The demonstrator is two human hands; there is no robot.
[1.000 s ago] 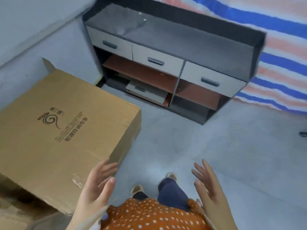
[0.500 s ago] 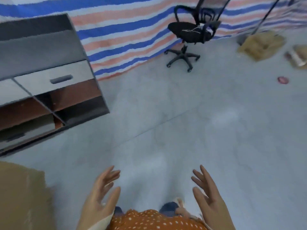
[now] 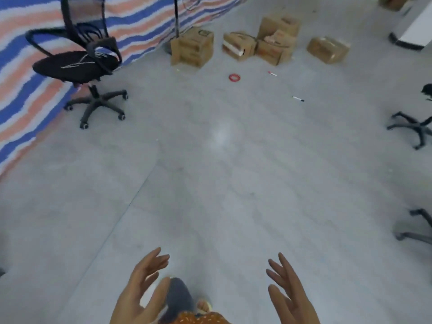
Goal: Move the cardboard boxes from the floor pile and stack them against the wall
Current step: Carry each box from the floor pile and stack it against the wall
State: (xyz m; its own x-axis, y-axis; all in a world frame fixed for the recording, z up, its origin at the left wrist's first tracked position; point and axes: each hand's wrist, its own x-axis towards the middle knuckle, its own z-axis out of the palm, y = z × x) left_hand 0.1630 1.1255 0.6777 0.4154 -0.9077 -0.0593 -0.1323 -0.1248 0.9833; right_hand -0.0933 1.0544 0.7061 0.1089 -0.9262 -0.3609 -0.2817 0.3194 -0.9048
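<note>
Boxes (image 3: pixel 259 44) lie scattered on the floor (image 3: pixel 222 174) at the far end of the room, well apart from the person. One box (image 3: pixel 192 46) stands nearest the striped tarp (image 3: pixel 28 73), just beside a dark pole (image 3: pixel 176 17). To its right a smaller box (image 3: pixel 239 45) shows a white edge, and touching that is a heap of two or three boxes (image 3: pixel 277 39), one on top of the others. A further box (image 3: pixel 328 49) sits alone to the right, tilted.

Both hands are raised low in the view, palms facing each other, holding nothing. The left hand (image 3: pixel 140 291) has its fingers (image 3: pixel 155 260) spread and relaxed; the right hand (image 3: pixel 292 293) likewise has straight, loose fingers (image 3: pixel 281 270). Between them show a trouser leg (image 3: pixel 180 298) and an orange dotted garment (image 3: pixel 201 318).

A black chair (image 3: pixel 79 64) stands by the tarp on the left. On the floor near the boxes lie a red ring (image 3: pixel 234 77) and two pens (image 3: pixel 298 98). Parts of other chair bases (image 3: pixel 413 129) show at the right edge.
</note>
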